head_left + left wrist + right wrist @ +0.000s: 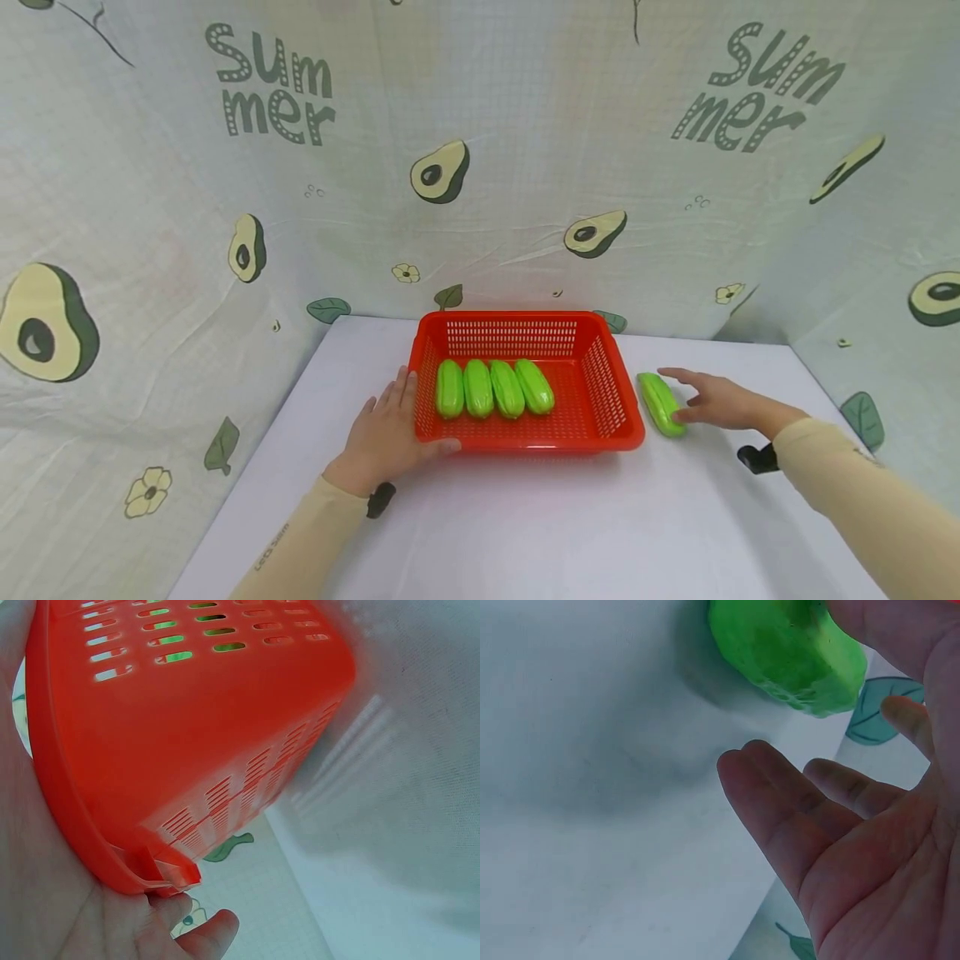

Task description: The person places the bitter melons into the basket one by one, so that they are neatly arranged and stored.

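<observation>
A red plastic basket (525, 444) stands on the white table, holding several bright green oblong vegetables (478, 390) side by side in its left half. At its front left corner rests my left hand (386, 437), fingers straight along the left rim and thumb on the front rim. The left wrist view shows the palm against the basket's rim (56, 780). Right of the basket lies one more cucumber-like green vegetable (660, 404). My right hand (720, 404) is over its right side, fingers spread; a gap shows between the fingers and the vegetable (787, 656) in the right wrist view.
A white cloth printed with avocados (441, 172) and leaves hangs behind the table and on both sides. The white tabletop (525, 533) extends in front of the basket. Dark wrist cameras (757, 458) sit under both wrists.
</observation>
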Demonstrator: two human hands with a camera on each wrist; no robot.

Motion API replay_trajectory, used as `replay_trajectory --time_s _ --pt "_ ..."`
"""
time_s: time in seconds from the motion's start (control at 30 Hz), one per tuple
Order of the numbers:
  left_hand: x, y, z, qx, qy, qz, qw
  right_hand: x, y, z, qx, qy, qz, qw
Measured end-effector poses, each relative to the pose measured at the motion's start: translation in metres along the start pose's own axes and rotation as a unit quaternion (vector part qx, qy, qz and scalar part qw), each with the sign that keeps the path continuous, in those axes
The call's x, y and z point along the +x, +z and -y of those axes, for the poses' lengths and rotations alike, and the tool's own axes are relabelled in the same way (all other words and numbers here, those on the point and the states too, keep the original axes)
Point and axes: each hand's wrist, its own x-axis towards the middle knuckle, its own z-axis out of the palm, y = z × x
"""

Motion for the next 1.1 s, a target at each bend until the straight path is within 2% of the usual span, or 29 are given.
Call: replay_trajectory --time_s 0.2,0.7,1.1 --pt "0.001 0.001 0.001 0.003 -0.003 0.004 1.0000 0.003 0.002 0.004 -0.002 0.010 0.013 0.9999" --pt "0.000 0.000 -0.001 0.004 0.003 0.002 1.0000 0.009 0.009 0.007 0.006 -0.001 0.014 0.9999" --pt "-0.001 -0.001 0.000 0.007 0.003 0.008 0.9999 0.012 0.009 0.005 0.034 -0.007 0.022 0.9991"
